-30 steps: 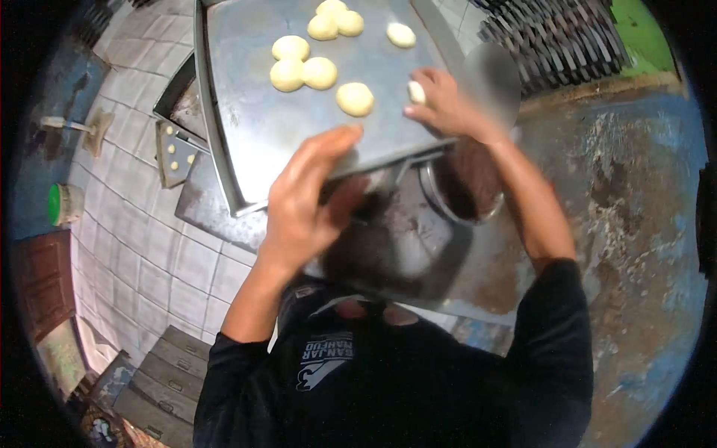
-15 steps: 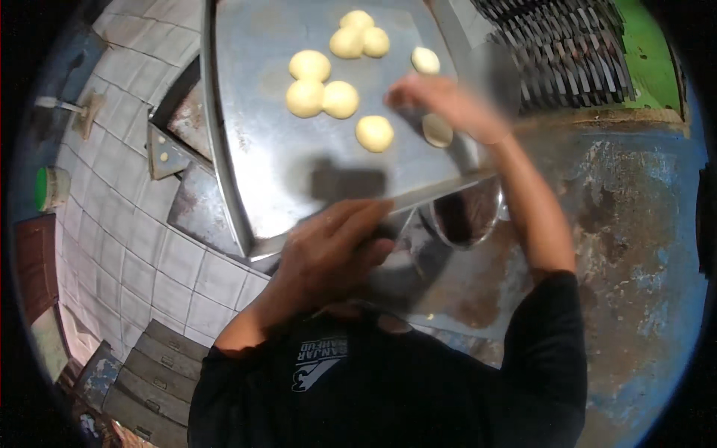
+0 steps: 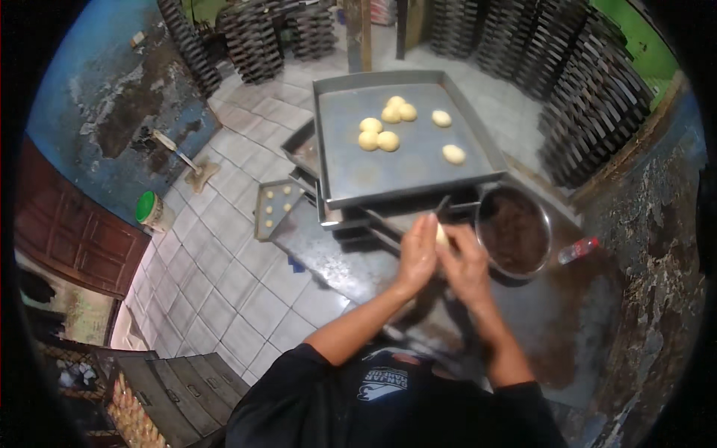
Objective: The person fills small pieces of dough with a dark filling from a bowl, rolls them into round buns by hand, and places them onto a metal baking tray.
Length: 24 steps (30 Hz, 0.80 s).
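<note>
A pale yellow dough ball (image 3: pixel 442 237) sits between my two hands, in front of the large tray. My left hand (image 3: pixel 417 254) cups it from the left with fingers together and pointing forward. From the other side, the fingers of my right hand (image 3: pixel 466 263) curl against it. Most of the ball is hidden by the fingers. On the large metal tray (image 3: pixel 403 175) lie two clusters of three dough balls, one near (image 3: pixel 380 139) and one farther (image 3: pixel 398 110). Two single balls rest apart at its right, a farther ball (image 3: pixel 441 119) and a nearer ball (image 3: pixel 453 154).
A metal bowl (image 3: pixel 547 237) of dark brown filling stands right of my hands, beside a red-capped clear bottle (image 3: pixel 579 250). A smaller tray (image 3: pixel 261 233) with several dough pieces lies at left. Dark stacked trays (image 3: pixel 597 89) line the back right. A green-lidded bucket (image 3: pixel 153 209) stands on the tiled floor.
My right hand has come back from over the tray to meet my left. The lone dough ball near the tray's middle is gone from it. My view has pulled back, showing more room.
</note>
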Each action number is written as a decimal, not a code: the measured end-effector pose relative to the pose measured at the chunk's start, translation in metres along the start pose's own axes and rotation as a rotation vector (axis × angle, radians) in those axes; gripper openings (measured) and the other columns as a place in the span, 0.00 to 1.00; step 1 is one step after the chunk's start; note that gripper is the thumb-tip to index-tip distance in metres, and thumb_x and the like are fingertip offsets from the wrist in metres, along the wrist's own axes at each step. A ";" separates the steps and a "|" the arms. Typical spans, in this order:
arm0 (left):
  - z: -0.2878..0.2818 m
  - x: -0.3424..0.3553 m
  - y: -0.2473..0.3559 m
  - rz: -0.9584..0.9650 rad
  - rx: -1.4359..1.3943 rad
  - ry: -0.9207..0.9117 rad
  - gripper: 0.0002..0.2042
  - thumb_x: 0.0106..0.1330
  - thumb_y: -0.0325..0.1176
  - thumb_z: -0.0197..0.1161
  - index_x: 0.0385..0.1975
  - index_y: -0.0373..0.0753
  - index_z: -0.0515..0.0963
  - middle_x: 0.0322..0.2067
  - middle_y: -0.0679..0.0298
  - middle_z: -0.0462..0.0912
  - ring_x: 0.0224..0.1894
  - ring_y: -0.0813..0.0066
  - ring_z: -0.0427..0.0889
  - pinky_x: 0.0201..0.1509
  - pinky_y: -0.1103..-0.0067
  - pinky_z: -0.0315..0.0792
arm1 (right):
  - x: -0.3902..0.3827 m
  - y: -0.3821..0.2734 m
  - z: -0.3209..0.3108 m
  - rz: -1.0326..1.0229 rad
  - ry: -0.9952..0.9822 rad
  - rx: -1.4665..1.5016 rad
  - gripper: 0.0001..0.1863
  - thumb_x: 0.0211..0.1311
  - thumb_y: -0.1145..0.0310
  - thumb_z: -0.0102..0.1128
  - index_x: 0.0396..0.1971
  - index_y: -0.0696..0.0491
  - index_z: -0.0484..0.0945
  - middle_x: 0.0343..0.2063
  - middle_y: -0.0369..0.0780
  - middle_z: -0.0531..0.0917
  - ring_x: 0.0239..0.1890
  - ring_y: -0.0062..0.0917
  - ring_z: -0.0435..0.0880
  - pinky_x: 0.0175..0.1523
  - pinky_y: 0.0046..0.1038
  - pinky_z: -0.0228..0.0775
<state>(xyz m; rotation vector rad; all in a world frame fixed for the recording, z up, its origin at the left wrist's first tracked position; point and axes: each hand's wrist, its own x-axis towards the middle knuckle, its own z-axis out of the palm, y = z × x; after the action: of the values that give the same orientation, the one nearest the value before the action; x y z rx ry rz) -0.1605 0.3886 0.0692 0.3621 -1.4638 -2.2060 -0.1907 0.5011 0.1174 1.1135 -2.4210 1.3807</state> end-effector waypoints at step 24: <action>-0.008 -0.178 -0.152 -0.764 0.343 -0.525 0.18 0.67 0.29 0.67 0.56 0.38 0.78 0.53 0.66 0.83 0.53 0.78 0.81 0.61 0.77 0.72 | -0.258 0.242 -0.020 0.651 0.017 -0.187 0.13 0.67 0.63 0.61 0.42 0.56 0.82 0.42 0.48 0.84 0.43 0.45 0.84 0.49 0.43 0.75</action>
<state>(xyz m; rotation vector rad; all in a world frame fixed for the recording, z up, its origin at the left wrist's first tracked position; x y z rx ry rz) -0.0394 0.5228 -0.0795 0.5527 -2.2952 -2.7677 -0.1696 0.7275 -0.1543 0.2638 -2.9617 1.2396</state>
